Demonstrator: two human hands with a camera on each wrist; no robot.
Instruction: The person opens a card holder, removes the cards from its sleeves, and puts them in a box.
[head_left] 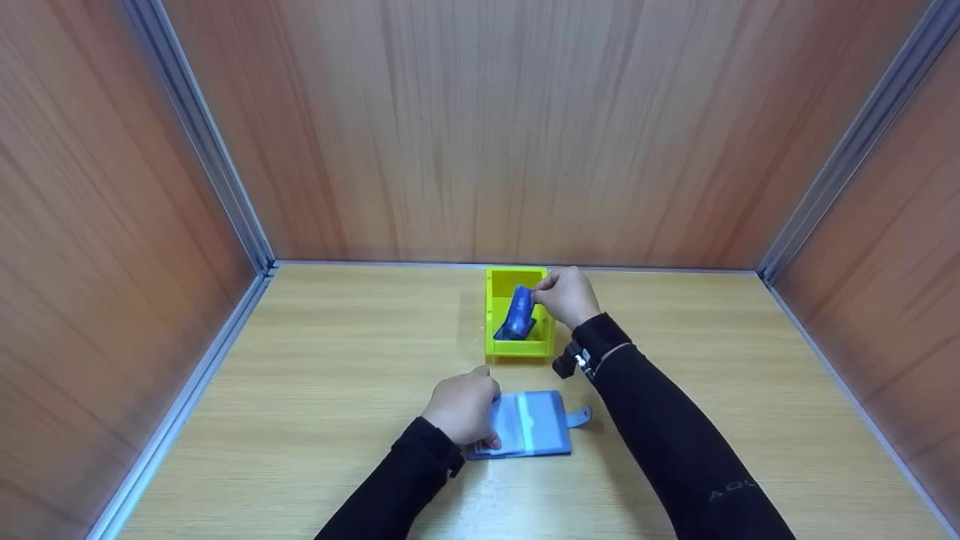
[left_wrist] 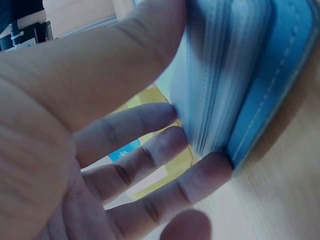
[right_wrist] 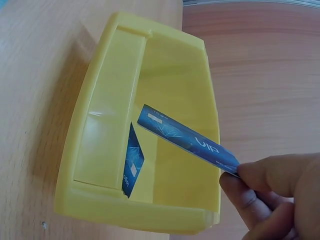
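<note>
White letters reading "VIP" stand on the dark blue card (right_wrist: 187, 141) pinched by the right hand (right_wrist: 277, 200) above the yellow bin (right_wrist: 107, 150). Faint grey letters, seemingly "AQU", show on the right black sleeve (head_left: 731, 491). Pale print on a second blue card (right_wrist: 131, 162) in the bin is too small to read.

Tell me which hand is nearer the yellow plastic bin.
Right. The right hand is over the yellow plastic bin's far right corner, pinching a blue card above it. The left hand is in front of the bin, holding a blue card wallet on the table.
</note>
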